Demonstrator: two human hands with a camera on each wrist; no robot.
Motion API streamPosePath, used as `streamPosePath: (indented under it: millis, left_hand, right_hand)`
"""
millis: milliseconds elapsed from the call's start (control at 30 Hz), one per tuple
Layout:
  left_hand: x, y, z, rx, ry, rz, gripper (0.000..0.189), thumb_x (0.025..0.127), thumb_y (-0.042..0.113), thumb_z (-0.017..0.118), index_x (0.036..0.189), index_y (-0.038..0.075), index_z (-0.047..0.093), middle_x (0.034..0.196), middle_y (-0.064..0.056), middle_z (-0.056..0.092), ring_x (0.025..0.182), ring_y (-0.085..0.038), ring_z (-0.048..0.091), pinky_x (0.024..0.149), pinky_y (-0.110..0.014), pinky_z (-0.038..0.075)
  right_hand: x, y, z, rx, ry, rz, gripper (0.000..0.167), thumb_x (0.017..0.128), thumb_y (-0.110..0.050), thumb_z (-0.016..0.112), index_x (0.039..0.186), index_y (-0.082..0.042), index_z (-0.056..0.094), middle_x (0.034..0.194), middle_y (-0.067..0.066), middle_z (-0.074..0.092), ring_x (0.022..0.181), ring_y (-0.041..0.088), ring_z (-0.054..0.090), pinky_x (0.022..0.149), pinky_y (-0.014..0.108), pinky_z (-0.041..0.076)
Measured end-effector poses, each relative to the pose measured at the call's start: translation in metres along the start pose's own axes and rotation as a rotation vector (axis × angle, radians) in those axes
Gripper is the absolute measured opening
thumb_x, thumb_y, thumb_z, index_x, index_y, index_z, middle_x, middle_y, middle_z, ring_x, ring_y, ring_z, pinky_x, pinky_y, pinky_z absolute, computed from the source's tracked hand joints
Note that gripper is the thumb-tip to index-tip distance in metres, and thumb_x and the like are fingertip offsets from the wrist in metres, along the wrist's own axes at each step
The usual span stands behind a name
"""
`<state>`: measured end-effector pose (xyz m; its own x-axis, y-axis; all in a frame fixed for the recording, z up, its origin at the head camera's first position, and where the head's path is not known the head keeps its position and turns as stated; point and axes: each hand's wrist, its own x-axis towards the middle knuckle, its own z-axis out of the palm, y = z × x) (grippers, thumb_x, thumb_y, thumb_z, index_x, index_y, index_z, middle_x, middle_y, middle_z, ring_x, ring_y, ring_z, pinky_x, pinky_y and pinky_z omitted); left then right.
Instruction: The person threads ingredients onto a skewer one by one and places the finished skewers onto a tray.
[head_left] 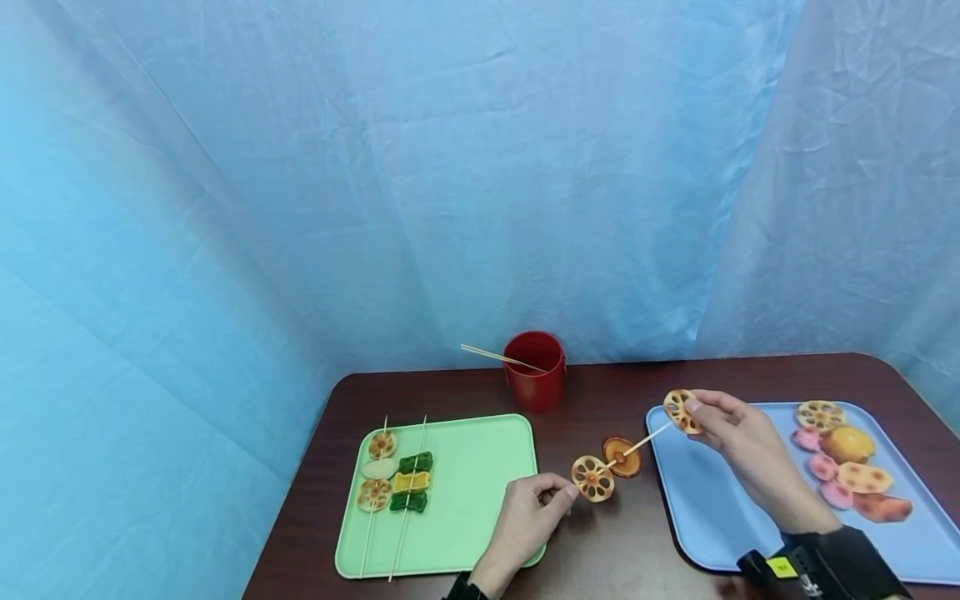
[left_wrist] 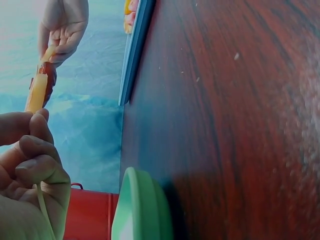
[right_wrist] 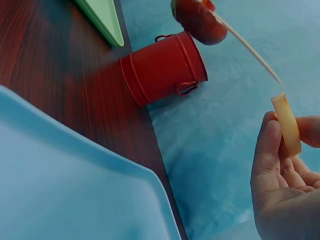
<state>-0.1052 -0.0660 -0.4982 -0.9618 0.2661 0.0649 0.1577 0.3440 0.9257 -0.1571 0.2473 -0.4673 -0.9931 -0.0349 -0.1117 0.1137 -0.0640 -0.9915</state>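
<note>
The fingers of the right hand [head_left: 750, 457] pinch a lotus slice [head_left: 679, 412] by its edge, right of the centre of the head view, where it covers the upper left corner of the blue tray [head_left: 697, 492]. The fingers of the left hand [head_left: 528, 512], lower and more to the left in that frame, grip a skewer [head_left: 651, 437] just below a second lotus slice [head_left: 591, 482], which is threaded on it together with a brown round piece [head_left: 626, 468]. The long axis of the skewer rises from the left hand towards the upper right, so its bare end lies nearer to the right fingers. On this relation, tip against slice, the coming move seems to depend. In the right wrist view the slice shows its narrow edge and stands almost upright, while the skewer slants down from the upper left; its tip appears just beside the slice's upper end, not at its middle. Whether the two are touching, one cannot tell with certainty.
</note>
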Motion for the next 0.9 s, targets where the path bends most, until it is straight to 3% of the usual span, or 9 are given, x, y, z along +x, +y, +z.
streamPosePath:
  millis: [467, 900]
  left_hand:
    - [-0.0010, -0.0031, -0.0004, 0.010, 0.013, 0.011, 0.020, 0.099, 0.019, 0.068, 0.091, 0.003, 0.078, 0.066, 0.012, 0.062, 0.053, 0.003, 0.049, 0.053, -0.017, 0.043]
    - [-0.0010, -0.0052, 0.0018, 0.020, 0.030, -0.002, 0.019, 0.098, 0.019, 0.068, 0.090, 0.005, 0.079, 0.066, 0.011, 0.063, 0.052, 0.003, 0.050, 0.052, -0.018, 0.044]
  right_hand:
    - [-0.0005, -0.0026, 0.0053, 0.049, -0.025, -0.024, 0.023, 0.106, -0.024, 0.062, 0.123, -0.009, 0.059, 0.103, -0.009, 0.072, 0.094, 0.005, 0.069, 0.079, 0.022, 0.057]
    - [-0.0020, -0.0026, 0.0049, -0.071, 0.038, -0.029, 0.031, 0.104, -0.029, 0.065, 0.125, -0.007, 0.059, 0.099, -0.013, 0.071, 0.091, 0.002, 0.069, 0.078, 0.021, 0.057]
